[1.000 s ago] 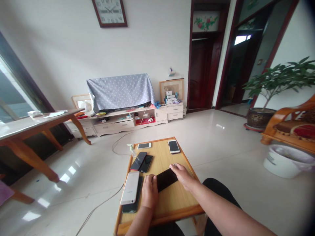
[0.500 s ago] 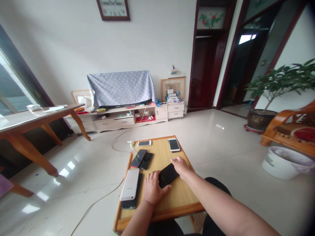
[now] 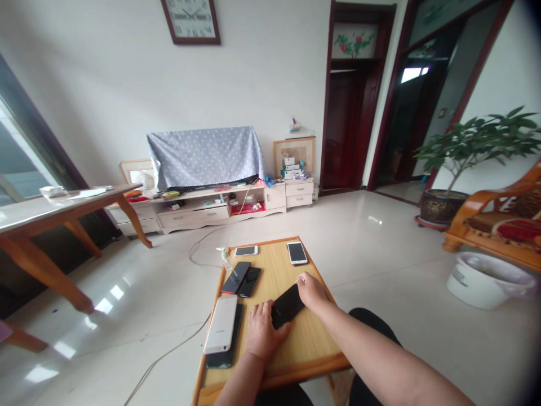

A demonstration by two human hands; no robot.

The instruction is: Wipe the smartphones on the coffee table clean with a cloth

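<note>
A black phone (image 3: 286, 305) lies slanted on the small wooden table (image 3: 304, 344) in front of me. My left hand (image 3: 260, 332) rests flat on the table at the phone's near end, thumb against its edge. My right hand (image 3: 310, 288) holds the phone's far end with curled fingers. To the left, a white phone (image 3: 221, 331) lies on top of a dark phone (image 3: 228, 351). Two more dark phones (image 3: 242, 279) lie side by side farther back. A white phone (image 3: 297, 253) and another white phone (image 3: 245, 251) sit at the far edge.
A small bottle (image 3: 226, 259) stands at the table's far left corner. A cable (image 3: 169, 352) runs over the tiled floor. A long wooden table (image 3: 46, 206) is at left, a TV stand (image 3: 203, 208) at the wall, a white bin (image 3: 486, 279) and a potted plant (image 3: 460, 163) at right.
Both hands have turned the black phone more steeply and shifted it slightly away from me. My left thumb now presses its near edge. The view has tilted a little.
</note>
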